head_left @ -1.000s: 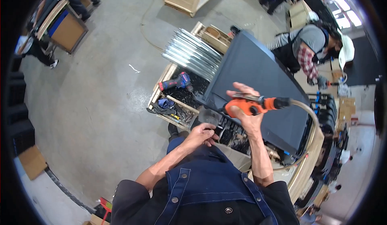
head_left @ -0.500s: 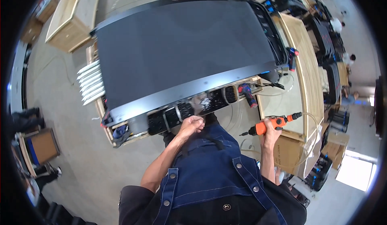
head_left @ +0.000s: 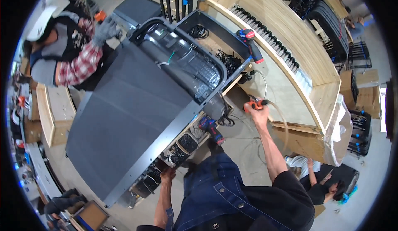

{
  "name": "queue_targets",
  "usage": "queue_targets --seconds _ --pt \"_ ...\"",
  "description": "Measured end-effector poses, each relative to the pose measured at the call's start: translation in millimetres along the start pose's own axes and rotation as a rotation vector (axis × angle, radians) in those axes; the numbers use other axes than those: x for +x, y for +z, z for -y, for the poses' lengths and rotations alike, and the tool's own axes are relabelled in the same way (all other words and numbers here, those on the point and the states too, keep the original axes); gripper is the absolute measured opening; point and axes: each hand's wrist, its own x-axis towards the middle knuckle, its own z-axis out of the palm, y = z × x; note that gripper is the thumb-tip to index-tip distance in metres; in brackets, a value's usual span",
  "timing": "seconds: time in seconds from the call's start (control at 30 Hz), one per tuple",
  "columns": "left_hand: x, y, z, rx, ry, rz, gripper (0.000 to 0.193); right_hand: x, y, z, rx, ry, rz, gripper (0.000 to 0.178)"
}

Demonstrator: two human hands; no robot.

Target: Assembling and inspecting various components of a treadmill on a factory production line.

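My right hand (head_left: 260, 115) is closed around an orange power screwdriver (head_left: 254, 105), a pale hose running from its end. It is over the gap between a treadmill and a wooden crate. My left hand (head_left: 167, 175) is low at the treadmill's near side, beside small black bins (head_left: 187, 142) of dark hardware; its fingertips are partly hidden there. The treadmill's black belt (head_left: 132, 111) slants across the bench, with its motor bay (head_left: 174, 48) uncovered and wires showing. A red-and-blue cordless driver (head_left: 212, 130) stands among the bins.
Another cordless driver (head_left: 250, 45) lies at the treadmill's far end, near a black tray of bolts (head_left: 227, 60). The wooden crate (head_left: 282, 61) on the right holds a row of black-ended parts. Across the belt, a gloved co-worker (head_left: 74, 53) leans in with an orange tool.
My view has turned to the right, bringing the motor bay and co-worker into sight. My right hand with the screwdriver has moved forward; my left hand has lowered toward the bins.
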Motion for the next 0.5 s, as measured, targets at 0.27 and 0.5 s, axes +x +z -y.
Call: queue_targets --seconds 0.27,0.5 --pt "-78 55 -21 -0.081 -0.079 -0.004 0.038 117 60 -141 -0.470 -0.138 0.339 0.052" --pt "-98 112 -9 -0.073 -0.023 0.088 0.044 77 69 -112 -0.448 0.053 0.235 0.052"
